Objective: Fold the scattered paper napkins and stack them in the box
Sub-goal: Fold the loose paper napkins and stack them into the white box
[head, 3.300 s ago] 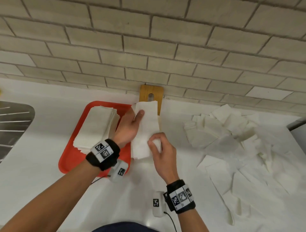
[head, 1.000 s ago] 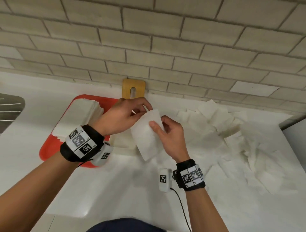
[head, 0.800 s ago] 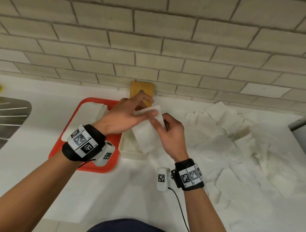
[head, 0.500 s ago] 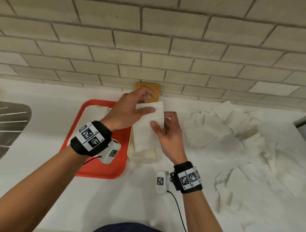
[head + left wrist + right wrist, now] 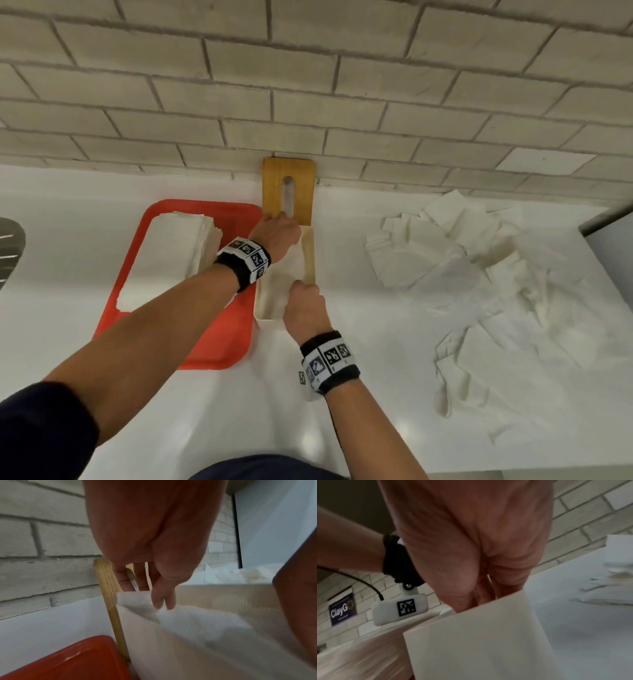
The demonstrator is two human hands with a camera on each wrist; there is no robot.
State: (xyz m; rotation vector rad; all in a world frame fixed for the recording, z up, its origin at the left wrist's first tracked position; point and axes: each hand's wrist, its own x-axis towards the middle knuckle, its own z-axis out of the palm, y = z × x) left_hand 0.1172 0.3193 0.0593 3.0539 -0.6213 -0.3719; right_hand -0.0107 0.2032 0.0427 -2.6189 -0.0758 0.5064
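A cream open box [image 5: 310, 253] stands on the white counter, right of the red tray. A folded white napkin [image 5: 284, 274] lies down inside it, sloping from end to end. My left hand [image 5: 277, 229] is at the box's far end; in the left wrist view it [image 5: 149, 596] pinches the napkin's [image 5: 180, 628] far edge, thumb in front and fingers behind. My right hand [image 5: 303, 301] reaches into the near end. In the right wrist view its fingers [image 5: 481, 595] drop behind the box wall [image 5: 479, 642] and their tips are hidden.
A wooden board [image 5: 287, 185] leans on the brick wall just behind the box. The red tray [image 5: 212, 342] holds a stack of folded napkins [image 5: 178, 246]. Several loose napkins [image 5: 479, 274] are scattered over the counter's right side. A metal drainer [image 5: 10, 246] is at the far left.
Both hands finished folding the napkin in the air, then lowered it into the box. The left hand moved to the far end, the right hand to the near end.
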